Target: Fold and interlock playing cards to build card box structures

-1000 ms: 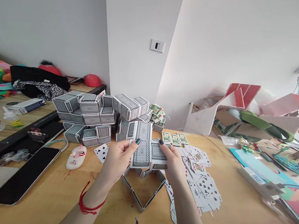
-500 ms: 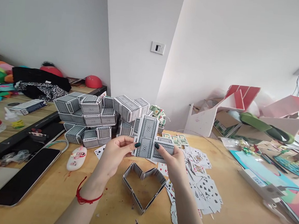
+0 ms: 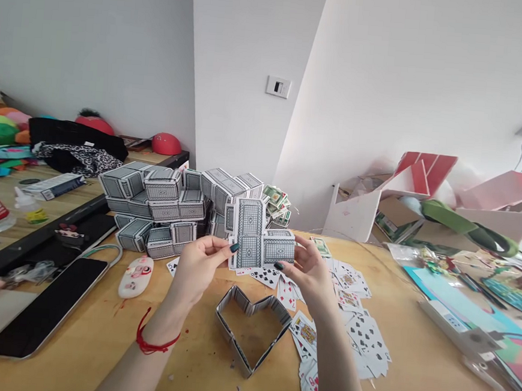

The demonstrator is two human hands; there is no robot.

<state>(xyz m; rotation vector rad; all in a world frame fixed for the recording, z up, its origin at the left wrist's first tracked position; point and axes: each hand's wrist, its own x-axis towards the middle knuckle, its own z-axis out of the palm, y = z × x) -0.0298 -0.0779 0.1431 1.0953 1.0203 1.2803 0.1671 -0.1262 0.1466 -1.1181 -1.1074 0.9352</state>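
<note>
Between my two hands, above the table, I hold a piece made of folded playing cards (image 3: 249, 234) with blue-grey patterned backs: one tall part and a lower block to its right. My left hand (image 3: 203, 266) pinches its left edge between thumb and fingers. On the right block, my right hand (image 3: 307, 268) has its thumb at the front lower edge and its fingers behind. Below them a heart-shaped frame of folded cards (image 3: 231, 332) rests on the wooden table (image 3: 198, 359). Stacked folded-card blocks (image 3: 162, 192) rise behind my hands.
Loose playing cards (image 3: 365, 333) lie spread to the right, partly under my right forearm. A white mouse (image 3: 136, 277) and a black phone (image 3: 48, 308) are on the left. A power strip (image 3: 458, 328) lies at right, near an opened white-and-red box (image 3: 354, 212).
My right hand has shifted its grip, its fingers now spread wider around the right block. The held card piece has moved slightly left and shows more of its right block.
</note>
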